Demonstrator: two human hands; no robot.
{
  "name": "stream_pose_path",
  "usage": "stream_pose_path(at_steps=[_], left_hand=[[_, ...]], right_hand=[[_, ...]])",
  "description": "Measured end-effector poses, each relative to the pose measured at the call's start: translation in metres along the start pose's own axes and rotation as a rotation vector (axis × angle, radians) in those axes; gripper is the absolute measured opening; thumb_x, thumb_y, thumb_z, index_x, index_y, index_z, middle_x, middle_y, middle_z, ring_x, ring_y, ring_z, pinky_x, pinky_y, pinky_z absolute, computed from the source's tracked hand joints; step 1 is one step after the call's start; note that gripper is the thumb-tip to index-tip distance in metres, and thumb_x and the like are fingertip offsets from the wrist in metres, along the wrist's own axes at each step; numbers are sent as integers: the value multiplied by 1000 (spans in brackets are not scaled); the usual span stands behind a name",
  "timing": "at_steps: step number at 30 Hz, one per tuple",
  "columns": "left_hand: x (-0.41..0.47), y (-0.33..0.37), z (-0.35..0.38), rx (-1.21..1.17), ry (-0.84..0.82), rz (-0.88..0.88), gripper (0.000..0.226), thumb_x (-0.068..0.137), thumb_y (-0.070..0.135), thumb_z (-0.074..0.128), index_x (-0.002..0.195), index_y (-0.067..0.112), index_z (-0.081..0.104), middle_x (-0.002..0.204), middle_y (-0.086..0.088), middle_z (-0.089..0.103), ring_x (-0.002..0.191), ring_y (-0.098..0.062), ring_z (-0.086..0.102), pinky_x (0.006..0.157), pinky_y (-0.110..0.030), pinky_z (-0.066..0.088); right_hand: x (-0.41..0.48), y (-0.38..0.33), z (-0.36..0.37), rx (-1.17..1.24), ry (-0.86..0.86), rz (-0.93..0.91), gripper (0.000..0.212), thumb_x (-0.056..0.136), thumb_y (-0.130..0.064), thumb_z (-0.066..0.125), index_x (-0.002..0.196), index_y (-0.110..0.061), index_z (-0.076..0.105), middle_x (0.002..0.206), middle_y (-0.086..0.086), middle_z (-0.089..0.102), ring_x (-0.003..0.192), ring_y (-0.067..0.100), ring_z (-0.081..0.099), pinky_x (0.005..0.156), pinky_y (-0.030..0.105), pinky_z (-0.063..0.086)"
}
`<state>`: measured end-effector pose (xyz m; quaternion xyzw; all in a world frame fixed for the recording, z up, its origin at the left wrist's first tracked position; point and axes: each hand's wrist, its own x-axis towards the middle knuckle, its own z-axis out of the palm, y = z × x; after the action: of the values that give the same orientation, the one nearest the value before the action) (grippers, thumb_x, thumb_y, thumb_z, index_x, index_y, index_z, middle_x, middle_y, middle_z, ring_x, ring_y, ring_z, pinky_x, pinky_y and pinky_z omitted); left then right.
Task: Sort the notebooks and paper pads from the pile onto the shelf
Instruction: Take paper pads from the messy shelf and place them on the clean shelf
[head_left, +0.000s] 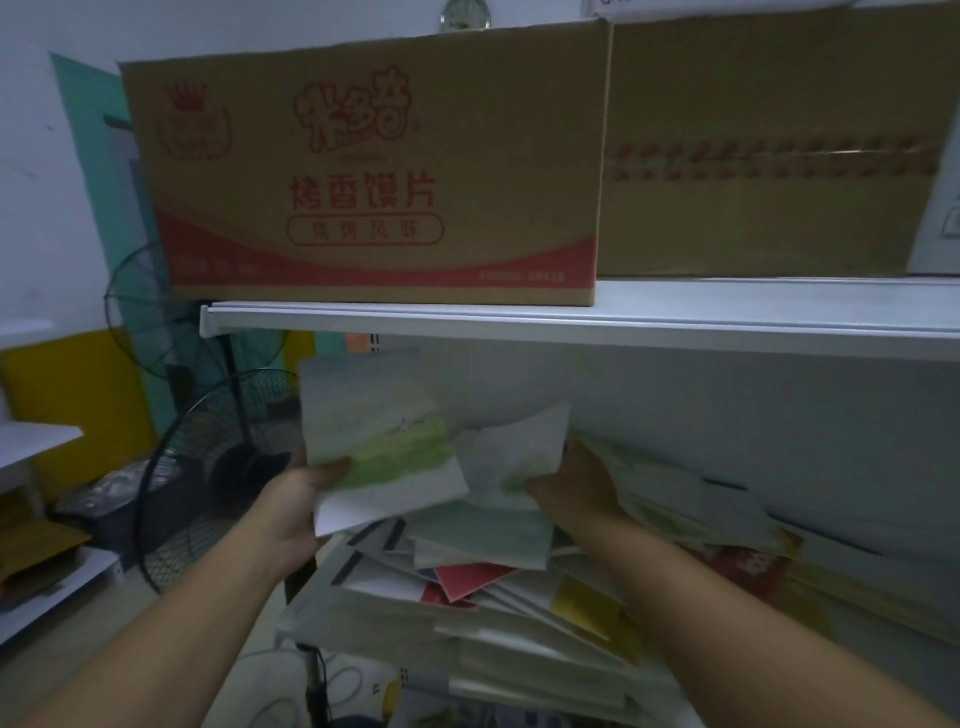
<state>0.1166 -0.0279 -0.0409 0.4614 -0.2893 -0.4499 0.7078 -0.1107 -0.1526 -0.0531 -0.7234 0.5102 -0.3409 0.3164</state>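
Observation:
My left hand (298, 512) grips a notebook with a white and green cover (379, 441) by its lower left corner, held up above the pile. My right hand (574, 483) holds a second pale green notebook (511, 452) by its lower right edge, just right of the first one. Below both hands lies a loose pile of notebooks and paper pads (467, 577) on the shelf, with white, green, red and yellow covers fanned over each other. More pads (691, 499) lean along the shelf's right side.
A white upper shelf board (519, 325) runs just above my hands and carries two large cardboard boxes (374, 176). Two black standing fans (208, 467) stand left of the shelf unit. Low white racks with bags stand at the far left.

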Motion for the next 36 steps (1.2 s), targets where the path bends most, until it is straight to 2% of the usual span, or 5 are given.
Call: stream_pose_path(at_steps=[9,19,22,28,36], left_hand=[[-11,6,3,212,110,41,41,91,2,54,128,17,47,104,-12,64,97,-34,61,89,-46,51],[-14,-23,45,216,-101,-77,28,87,4,55,108,23,59,95,-17,64,80,-35,60,62,-37,46],[-9,-25,40,174,-88,-88,26,88,7,54,109,21,60,96,-20,63,79,-35,59,62,-37,47],[-5,-26,38,189,-65,-113,35,73,14,63,108,14,61,94,-22,62,79,-38,59,62,-38,47],[-15,-17,38,227,27,-110,14,90,5,52,101,8,61,81,-20,64,70,-34,60,60,-36,48]], right_hand=[[-8,-1,-48,851,-165,-11,30,81,-11,69,111,-11,65,99,12,71,81,27,69,55,28,53],[4,13,-37,-15,67,-224,23,93,-27,54,109,-21,70,118,3,66,108,20,62,94,29,46],[23,47,-42,-382,-73,-103,72,76,-62,53,139,-29,43,141,-1,47,131,23,43,107,38,36],[43,54,-28,-488,-108,77,54,83,-50,44,127,-18,49,135,10,49,123,32,47,105,51,35],[13,43,-76,-150,383,-599,41,92,-22,37,127,-14,57,117,10,64,105,20,58,88,12,35]])
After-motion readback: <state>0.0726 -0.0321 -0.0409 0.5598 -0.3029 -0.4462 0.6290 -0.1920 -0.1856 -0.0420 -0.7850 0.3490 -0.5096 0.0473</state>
